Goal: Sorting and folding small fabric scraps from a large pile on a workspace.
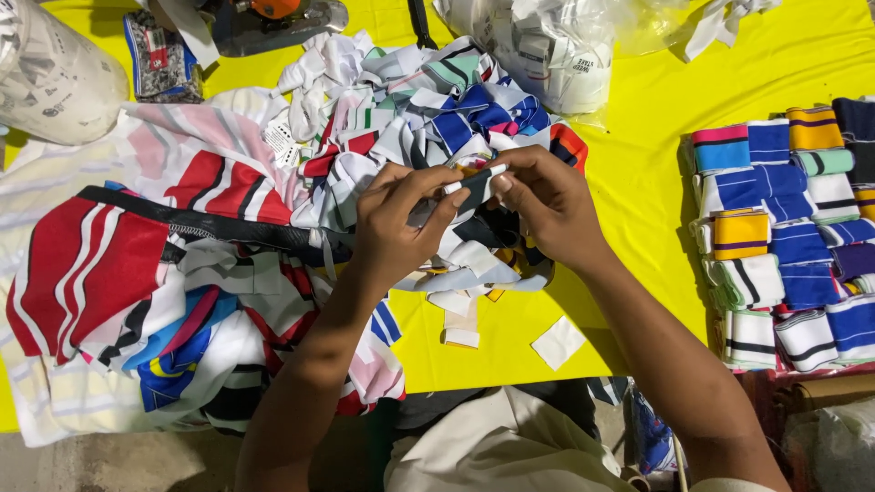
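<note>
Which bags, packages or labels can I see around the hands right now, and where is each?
Clear plastic bag: top centre, bulging, full of white folded pieces.
White bag: top left corner, rounded.
White tag: on the striped fabric pile, small, rectangular.
White label piece: on the yellow table, below the right hand, flat square.

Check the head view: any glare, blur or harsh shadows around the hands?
Head view: even, bright light; the yellow table cover looks saturated, no blown-out glare. Left hand and right hand are sharp, pinching a dark white-edged fabric strip. Soft shadow under the forearms; clear plastic bag shows mild sheen.
</note>
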